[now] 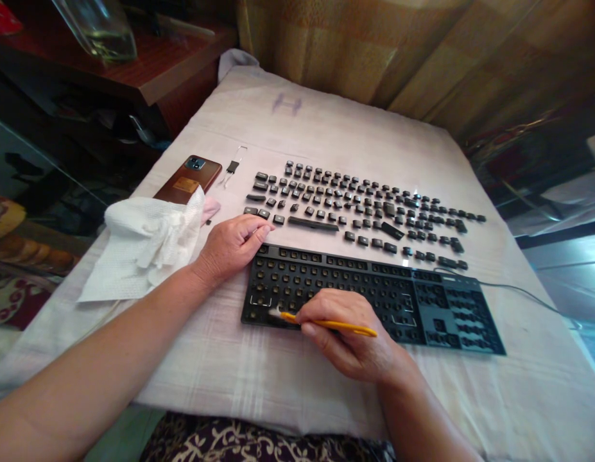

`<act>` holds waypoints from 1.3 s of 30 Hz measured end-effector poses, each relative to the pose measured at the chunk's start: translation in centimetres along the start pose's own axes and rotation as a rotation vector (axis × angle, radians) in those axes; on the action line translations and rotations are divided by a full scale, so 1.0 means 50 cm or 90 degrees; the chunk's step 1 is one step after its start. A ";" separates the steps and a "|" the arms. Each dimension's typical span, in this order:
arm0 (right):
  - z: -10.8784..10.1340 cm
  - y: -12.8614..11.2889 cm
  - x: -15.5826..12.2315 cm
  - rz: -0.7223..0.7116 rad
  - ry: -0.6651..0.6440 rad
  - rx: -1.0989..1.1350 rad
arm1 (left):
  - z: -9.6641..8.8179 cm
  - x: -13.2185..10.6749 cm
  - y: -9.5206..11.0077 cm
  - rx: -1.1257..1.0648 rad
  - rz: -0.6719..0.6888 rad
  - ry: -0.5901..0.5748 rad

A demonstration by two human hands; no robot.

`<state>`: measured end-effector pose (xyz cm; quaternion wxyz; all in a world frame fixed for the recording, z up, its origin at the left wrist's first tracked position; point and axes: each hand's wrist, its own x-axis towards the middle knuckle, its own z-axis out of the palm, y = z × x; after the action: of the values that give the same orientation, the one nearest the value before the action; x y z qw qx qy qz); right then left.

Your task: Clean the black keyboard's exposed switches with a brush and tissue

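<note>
My right hand [348,330] is closed around a small yellow-handled brush [336,325]. The pale bristles touch the lower left part of a black keyboard [321,258], whose keycaps are off so that rows of switch sockets show. At the keyboard's upper left corner lies my left hand [232,247], its thumb pressed along the index finger; anything within those fingers is hidden. Behind the keyboard, many loose black keycaps [309,210] are laid out in rows, among them the long space bar [313,224].
Left of the keycaps are a wire keycap puller [233,167], a brown phone [189,179] and a crumpled white cloth [150,240]. The keyboard's cable [518,289] runs off right. A wooden desk [147,77] with a glass bottle [104,35] stands at the back left.
</note>
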<state>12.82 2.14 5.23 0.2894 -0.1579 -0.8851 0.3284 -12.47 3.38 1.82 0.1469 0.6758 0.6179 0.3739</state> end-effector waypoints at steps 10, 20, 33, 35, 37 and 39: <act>-0.008 -0.005 -0.002 0.023 0.070 0.015 | 0.000 0.000 -0.002 0.002 0.006 0.001; 0.007 -0.001 0.001 0.005 -0.044 0.056 | 0.001 0.000 -0.002 0.013 0.003 -0.003; 0.001 0.003 0.001 0.040 0.061 0.054 | 0.000 0.000 0.000 0.012 0.000 -0.009; -0.002 0.005 0.001 0.031 0.063 0.024 | 0.000 0.000 0.000 0.011 -0.001 -0.011; -0.002 0.006 0.002 0.021 0.057 0.009 | 0.000 0.000 0.000 0.010 -0.002 -0.011; 0.001 0.006 0.003 0.018 0.055 0.008 | 0.000 0.000 0.000 0.009 -0.004 -0.010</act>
<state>12.72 2.42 5.05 0.3236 -0.1827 -0.8674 0.3310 -12.48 3.38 1.82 0.1481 0.6779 0.6215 0.3637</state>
